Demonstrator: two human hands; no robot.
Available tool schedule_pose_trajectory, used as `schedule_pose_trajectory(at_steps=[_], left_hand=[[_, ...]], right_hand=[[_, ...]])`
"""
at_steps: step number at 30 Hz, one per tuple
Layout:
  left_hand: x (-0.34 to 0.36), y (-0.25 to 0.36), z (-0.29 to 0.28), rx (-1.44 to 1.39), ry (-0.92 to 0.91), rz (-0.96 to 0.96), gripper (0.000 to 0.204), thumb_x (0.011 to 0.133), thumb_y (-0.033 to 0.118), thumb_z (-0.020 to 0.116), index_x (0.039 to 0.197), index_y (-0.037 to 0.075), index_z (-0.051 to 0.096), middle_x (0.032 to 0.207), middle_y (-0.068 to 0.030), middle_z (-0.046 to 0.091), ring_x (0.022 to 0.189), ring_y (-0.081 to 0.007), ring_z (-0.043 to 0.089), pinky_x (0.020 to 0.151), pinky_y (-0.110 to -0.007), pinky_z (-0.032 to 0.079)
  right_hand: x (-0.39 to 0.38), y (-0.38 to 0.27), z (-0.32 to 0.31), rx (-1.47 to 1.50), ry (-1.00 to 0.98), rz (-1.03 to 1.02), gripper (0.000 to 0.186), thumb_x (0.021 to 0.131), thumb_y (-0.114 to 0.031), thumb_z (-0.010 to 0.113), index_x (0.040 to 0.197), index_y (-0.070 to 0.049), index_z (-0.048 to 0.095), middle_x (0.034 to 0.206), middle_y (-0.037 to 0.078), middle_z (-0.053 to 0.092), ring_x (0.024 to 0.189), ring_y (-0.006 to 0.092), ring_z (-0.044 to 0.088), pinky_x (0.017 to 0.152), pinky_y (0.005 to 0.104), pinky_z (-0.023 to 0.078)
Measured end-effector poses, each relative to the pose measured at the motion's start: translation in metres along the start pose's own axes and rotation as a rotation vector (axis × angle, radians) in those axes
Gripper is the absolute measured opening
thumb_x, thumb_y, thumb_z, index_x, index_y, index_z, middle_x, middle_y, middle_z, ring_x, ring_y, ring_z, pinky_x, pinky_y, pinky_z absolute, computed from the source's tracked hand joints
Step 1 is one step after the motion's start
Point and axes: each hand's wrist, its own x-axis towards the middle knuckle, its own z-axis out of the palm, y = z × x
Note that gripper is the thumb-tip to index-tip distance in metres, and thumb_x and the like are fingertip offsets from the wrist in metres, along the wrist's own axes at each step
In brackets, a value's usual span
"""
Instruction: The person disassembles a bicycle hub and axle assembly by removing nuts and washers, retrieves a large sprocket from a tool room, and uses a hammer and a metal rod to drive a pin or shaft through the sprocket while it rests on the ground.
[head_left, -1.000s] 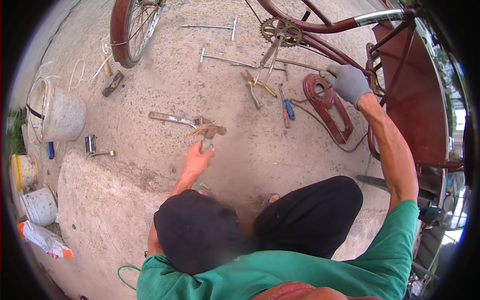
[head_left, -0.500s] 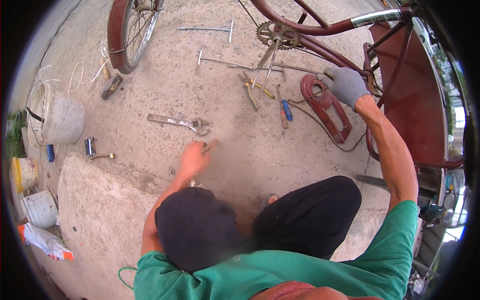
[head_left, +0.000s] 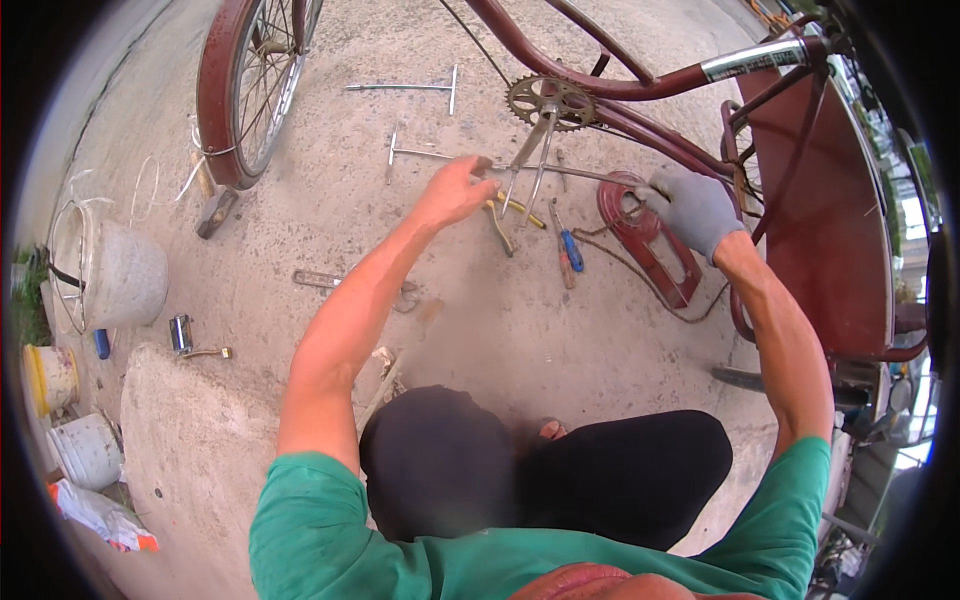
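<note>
My right hand (head_left: 690,208), in a grey glove, grips one end of a long, thin metal rod (head_left: 570,174). It is above a red bicycle chain guard (head_left: 655,245) lying on the concrete. My bare left hand (head_left: 462,190) reaches forward with its fingers curled at the rod's other end; the fingertips partly hide the contact. A T-handle wrench (head_left: 418,153) runs in under that hand. Close by are yellow-handled pliers (head_left: 501,228), partly behind a bicycle crank arm, and a blue-handled screwdriver (head_left: 572,250). My left forearm partly covers an adjustable wrench (head_left: 318,278).
A red bicycle frame (head_left: 690,83) with its chainring (head_left: 548,104) stands ahead, its wheel (head_left: 222,100) at far left. Another T-handle wrench (head_left: 400,87), a hammer (head_left: 216,212) and a chain (head_left: 640,265) lie about. Buckets (head_left: 130,265) line the left; a red panel (head_left: 830,200) stands right.
My left hand has moved forward from beside the adjustable wrench to the metal rod. The right hand has shifted slightly down, bringing the rod lower and further left in view.
</note>
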Motion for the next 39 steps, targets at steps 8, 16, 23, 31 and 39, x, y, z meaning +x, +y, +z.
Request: schedule_pose_trajectory(at_steps=[8,16,23,31,39], left_hand=[[0.097,0.033,0.049,-0.529,-0.097,-0.167,0.042,0.103,0.033,0.063,0.127,-0.001,0.065,0.106,-0.0134,0.071,0.08,-0.0195,0.07,0.075,-0.034,0.056],[0.094,0.049,0.024,-0.364,-0.129,-0.128,0.032,0.104,0.031,0.059,0.105,0.0,0.067,0.077,-0.0058,0.066,0.058,-0.0156,0.065,0.054,-0.032,0.053],[0.099,0.041,0.031,-0.307,-0.054,-0.016,0.034,0.102,0.032,0.06,0.099,-0.001,0.068,0.083,-0.0123,0.07,0.065,-0.0206,0.074,0.061,-0.037,0.055],[0.108,0.033,0.038,-0.346,-0.082,-0.024,0.034,0.102,0.032,0.061,0.107,0.0,0.069,0.081,-0.0069,0.067,0.064,-0.0164,0.067,0.06,-0.033,0.052],[0.106,0.031,0.039,-0.349,-0.085,-0.07,0.035,0.102,0.032,0.06,0.103,-0.002,0.069,0.086,-0.0116,0.07,0.069,-0.0208,0.075,0.063,-0.036,0.055]], right_hand=[[0.006,-0.011,-0.003,-0.008,-0.11,0.05,0.039,0.102,-0.044,0.058,0.106,-0.01,0.077,0.094,0.021,0.074,0.09,0.041,0.071,0.08,0.0504,0.055],[0.013,-0.002,0.009,0.1,-0.075,0.025,0.036,0.1,-0.044,0.061,0.101,-0.011,0.078,0.085,0.018,0.073,0.084,0.0386,0.071,0.077,0.0494,0.054],[0.019,0.002,0.014,0.1,-0.061,-0.001,0.037,0.101,-0.043,0.061,0.101,-0.01,0.078,0.089,0.017,0.074,0.085,0.0376,0.071,0.078,0.0472,0.054],[0.02,0.012,0.018,0.146,-0.047,-0.043,0.032,0.101,-0.034,0.065,0.101,-0.003,0.074,0.087,0.023,0.069,0.084,0.0423,0.067,0.076,0.048,0.052],[0.023,0.007,0.011,0.077,-0.129,0.013,0.037,0.102,-0.041,0.061,0.105,-0.009,0.078,0.096,0.019,0.073,0.089,0.039,0.07,0.08,0.0474,0.054]])
